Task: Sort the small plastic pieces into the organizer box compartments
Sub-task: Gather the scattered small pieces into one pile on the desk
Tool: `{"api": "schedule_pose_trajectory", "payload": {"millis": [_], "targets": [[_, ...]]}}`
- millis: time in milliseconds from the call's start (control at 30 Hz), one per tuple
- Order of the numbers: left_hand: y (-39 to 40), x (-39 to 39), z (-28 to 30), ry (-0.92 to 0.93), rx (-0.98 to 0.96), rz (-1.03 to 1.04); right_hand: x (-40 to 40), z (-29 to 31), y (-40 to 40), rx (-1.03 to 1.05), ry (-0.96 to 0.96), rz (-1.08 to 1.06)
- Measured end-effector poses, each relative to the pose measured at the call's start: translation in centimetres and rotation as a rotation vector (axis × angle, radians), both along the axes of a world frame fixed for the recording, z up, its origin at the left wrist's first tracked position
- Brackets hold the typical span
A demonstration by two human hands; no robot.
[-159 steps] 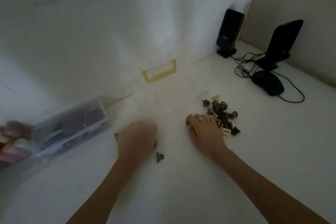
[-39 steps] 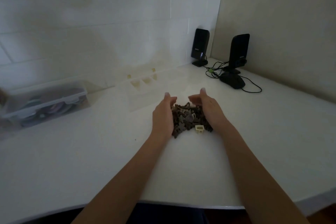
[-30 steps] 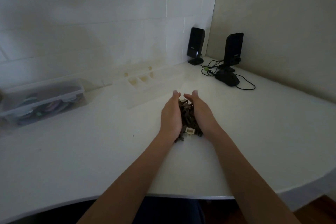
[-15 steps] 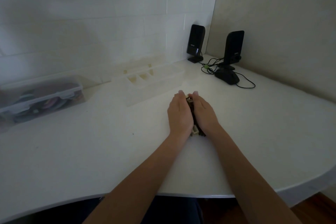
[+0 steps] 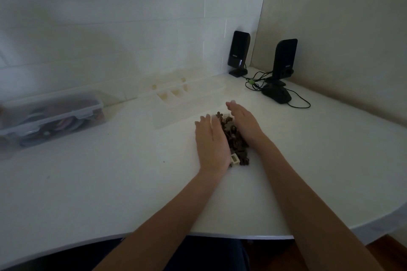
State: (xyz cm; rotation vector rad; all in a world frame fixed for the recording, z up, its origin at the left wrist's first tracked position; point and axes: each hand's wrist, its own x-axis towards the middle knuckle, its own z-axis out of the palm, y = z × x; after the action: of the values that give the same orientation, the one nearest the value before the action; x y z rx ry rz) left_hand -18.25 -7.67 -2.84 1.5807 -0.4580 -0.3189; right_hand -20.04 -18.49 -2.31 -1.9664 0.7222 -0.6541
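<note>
Just in front of the organizer box [image 5: 189, 99], on the white worktop [image 5: 110, 182], lay a heap of small plastic pieces [image 5: 233, 136], mostly dark brown, with a cream one [image 5: 234, 159] at the edge nearest the person. The left hand [image 5: 211, 143] and the right hand [image 5: 243, 123] stood on either side of the heap, palms facing inward, apparently to pen the loose pieces into one tight pile so that none scattered. The fingers [image 5: 203, 123] of both hands were extended and close together, flat like walls, gripping nothing. The box, translucent and open, showed several compartments; some had a yellowish tint, but what they held could not be told. Its place just beyond the heap probably kept each transfer short. No piece from the heap looked sorted yet, so the task seemed near its start. To the left of the box, well apart, sat a lidded clear container [image 5: 52, 121]; to its right stood two black speakers [image 5: 239, 53] and a mouse [image 5: 276, 94], clear of the work.
</note>
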Motion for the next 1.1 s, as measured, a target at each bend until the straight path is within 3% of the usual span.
{"api": "schedule_pose_trajectory", "payload": {"millis": [100,200,300,400,667,833,933,1033,1100], "targets": [[0.1,-1.5,-1.5,-0.094,0.080,-0.007,1.1,-0.6,-0.9,-0.054,0.146,0.207],[-0.5,-1.9,-1.5,-0.208,0.139,0.028,0.8,-0.4,-0.6,0.023,0.173,0.266],[-0.8,-1.4,-1.3,-0.291,0.203,0.039,-0.5,-0.2,0.3,0.006,0.155,0.243],[-0.5,-1.4,-1.2,-0.186,0.219,-0.001,-1.4,-0.9,1.3,-0.009,0.123,0.219],[1.1,-0.5,-1.2,-0.178,0.104,0.034,-1.8,-0.6,2.1,-0.005,-0.089,0.100],[4.2,4.2,-0.8,-0.252,0.056,0.155,0.0,1.9,1.8,-0.270,-0.100,0.003],[6.2,8.0,0.3,-0.310,-0.015,0.333,3.1,3.7,2.4,-0.462,-0.011,0.115],[7.8,11.4,0.6,-0.315,0.010,0.419,6.6,4.4,3.1,-0.793,0.351,0.197],[8.9,13.0,0.9,-0.295,0.038,0.415,8.0,4.2,3.5,-0.813,0.467,0.203]]}}
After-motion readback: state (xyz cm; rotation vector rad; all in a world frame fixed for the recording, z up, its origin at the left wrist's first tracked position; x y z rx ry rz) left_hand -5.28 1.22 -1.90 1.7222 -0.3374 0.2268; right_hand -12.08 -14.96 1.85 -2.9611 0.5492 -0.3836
